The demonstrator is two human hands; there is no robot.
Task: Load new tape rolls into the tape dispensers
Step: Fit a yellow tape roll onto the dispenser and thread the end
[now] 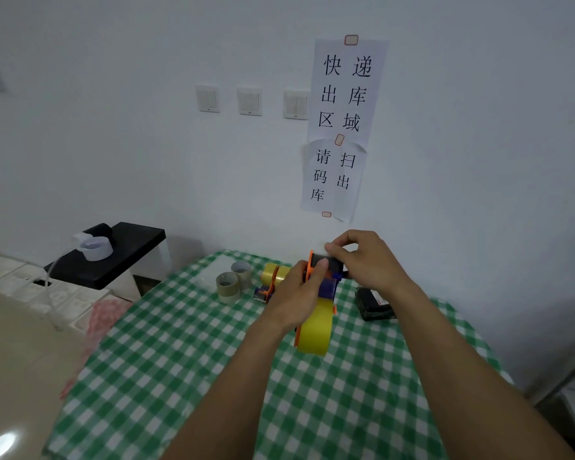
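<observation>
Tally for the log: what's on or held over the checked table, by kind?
Orange dispensers: 2, one held, one lying behind it
Yellow tape rolls: 2, one on each dispenser
Brownish rolls: 2
Black box: 1
Total: 7

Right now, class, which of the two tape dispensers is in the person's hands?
The nearer dispenser, gripped by the left hand and right hand; the other dispenser lies on the tablecloth.

A wide-angle head-worn camera looks forward and down over the desk (186,360), close in. It faces a white wall (113,154); frame edges seem bowed.
</observation>
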